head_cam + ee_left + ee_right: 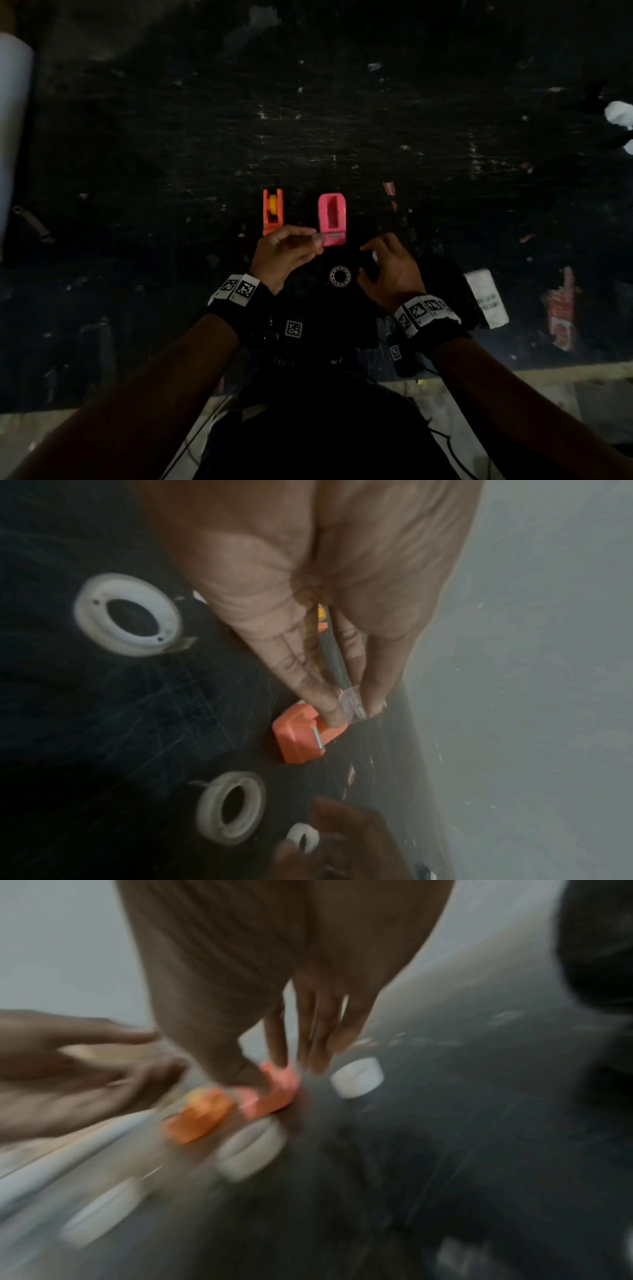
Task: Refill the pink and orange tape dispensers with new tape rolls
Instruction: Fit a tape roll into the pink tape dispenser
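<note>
A: Desk (342, 102) is dark and scuffed. Orange dispenser (272, 211) sits toward the front edge, pink dispenser (331, 219) just right of it, both mid-desk.

B: Hands?

A: Left hand (284, 255) pinches a clear tape scrap (351, 703) by the pink one. Tape roll (340, 275) lies between the hands. Right hand (390, 270) has loosely curled fingers; can't tell whether it holds anything.

No legible text, brand or number appears in any view. Black-and-white square fiducial markers stand on the wristband of the left hand (287, 253) and on the wristband of the right hand (394, 270). At 3 o'clock of the right hand, a white label (486, 298) carries dark print, too blurred to read.
</note>
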Available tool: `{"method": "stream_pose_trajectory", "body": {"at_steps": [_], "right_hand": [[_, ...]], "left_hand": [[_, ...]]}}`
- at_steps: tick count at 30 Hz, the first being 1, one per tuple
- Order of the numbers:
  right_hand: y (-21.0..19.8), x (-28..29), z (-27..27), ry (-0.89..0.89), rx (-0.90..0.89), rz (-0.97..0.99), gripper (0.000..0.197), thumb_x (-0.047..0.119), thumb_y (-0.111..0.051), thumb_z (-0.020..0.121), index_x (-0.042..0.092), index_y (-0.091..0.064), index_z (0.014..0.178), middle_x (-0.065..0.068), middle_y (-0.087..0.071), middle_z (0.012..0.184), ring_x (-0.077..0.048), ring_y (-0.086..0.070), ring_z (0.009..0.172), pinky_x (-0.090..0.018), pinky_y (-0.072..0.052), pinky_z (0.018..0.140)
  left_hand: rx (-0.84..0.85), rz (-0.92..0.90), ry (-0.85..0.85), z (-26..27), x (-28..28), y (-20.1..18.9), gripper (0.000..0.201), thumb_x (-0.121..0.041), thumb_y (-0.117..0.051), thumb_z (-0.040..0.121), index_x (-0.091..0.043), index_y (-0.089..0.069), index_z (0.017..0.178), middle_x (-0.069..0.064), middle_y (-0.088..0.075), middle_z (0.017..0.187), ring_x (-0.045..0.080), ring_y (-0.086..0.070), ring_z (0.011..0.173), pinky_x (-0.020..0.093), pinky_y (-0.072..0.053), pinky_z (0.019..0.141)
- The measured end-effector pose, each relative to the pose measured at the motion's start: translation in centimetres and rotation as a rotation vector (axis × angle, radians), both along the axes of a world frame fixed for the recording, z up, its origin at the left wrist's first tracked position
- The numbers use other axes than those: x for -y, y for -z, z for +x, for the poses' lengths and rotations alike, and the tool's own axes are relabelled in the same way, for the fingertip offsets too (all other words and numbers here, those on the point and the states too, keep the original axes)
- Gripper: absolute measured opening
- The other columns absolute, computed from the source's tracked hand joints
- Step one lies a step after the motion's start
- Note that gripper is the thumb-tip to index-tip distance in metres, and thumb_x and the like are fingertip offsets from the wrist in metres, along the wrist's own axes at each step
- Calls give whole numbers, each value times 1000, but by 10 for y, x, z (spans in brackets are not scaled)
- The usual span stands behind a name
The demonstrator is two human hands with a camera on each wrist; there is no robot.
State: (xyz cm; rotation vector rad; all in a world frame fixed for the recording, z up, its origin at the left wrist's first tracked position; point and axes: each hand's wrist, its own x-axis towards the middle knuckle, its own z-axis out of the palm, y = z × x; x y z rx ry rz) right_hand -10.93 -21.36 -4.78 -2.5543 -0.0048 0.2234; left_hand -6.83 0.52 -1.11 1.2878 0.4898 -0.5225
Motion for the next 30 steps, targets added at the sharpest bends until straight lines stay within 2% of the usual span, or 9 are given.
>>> {"method": "stream_pose_trajectory", "body": {"at_steps": [2,5,9,13,15,17,22,26,30], "right_hand": [[0,-13,-9,-107,-59,57,48,29,-73,66,22,-61,112,-3,-55,116,-27,-62,97,-40,-57,76],[8,-28,-18,-198,-124,30,61,26,-77,67,22,-59,125,-6,-52,120,-28,-60,104,-40,-55,83],[10,-39,-18,-117,-100,74,51,14,-73,71,20,-63,121,-9,-54,115,-30,-64,95,-40,-57,77],[-4,-38,-14,84,-5,373,36,5,-74,71,14,-65,105,-6,-66,101,-17,-69,86,-41,-59,78],[-21,-39,-12,148,-64,597,36,-8,-73,74,3,-63,107,-9,-70,98,-4,-69,84,-30,-60,82],[-36,-39,-11,135,-90,749,40,-16,-71,76,-3,-61,112,-11,-70,101,0,-69,87,-18,-55,81],[-48,-42,-13,90,-87,883,45,-12,-73,76,6,-63,116,-7,-71,109,-14,-70,102,-27,-55,89],[-51,-47,-15,49,-106,939,49,-17,-72,76,4,-62,119,-6,-71,108,-14,-70,101,-29,-55,91],[-53,-46,-14,47,-110,952,49,-16,-72,75,1,-63,121,-14,-71,114,-19,-70,105,-31,-55,93]], "left_hand": [[-7,11,-13,-6,0,0,16,-1,-71,89,-5,-70,104,11,-77,96,18,-77,84,21,-59,76],[-33,-6,-29,-15,-1,1,11,-1,-67,91,-7,-71,100,6,-79,88,17,-77,82,20,-59,75],[-22,-1,-4,-29,-3,0,13,1,-65,92,-8,-71,98,7,-78,88,18,-77,84,21,-59,76],[23,15,-19,-37,-9,-7,13,3,-63,93,-6,-71,99,12,-76,92,17,-77,82,20,-59,77],[39,8,-29,-39,-14,-12,14,3,-63,93,-7,-72,99,12,-76,93,18,-77,84,21,-60,78],[52,-9,-29,-40,-17,-18,15,3,-62,94,-5,-71,102,13,-76,97,17,-77,85,23,-60,83],[143,46,21,-45,-18,-29,17,1,-66,92,-6,-72,106,11,-77,99,17,-77,87,22,-60,83],[215,122,42,-50,-15,-32,20,0,-69,89,-9,-75,107,7,-77,98,14,-74,88,20,-59,79],[284,195,67,-50,-16,-33,21,0,-73,86,-10,-77,105,9,-78,104,15,-73,95,28,-60,88]]}}
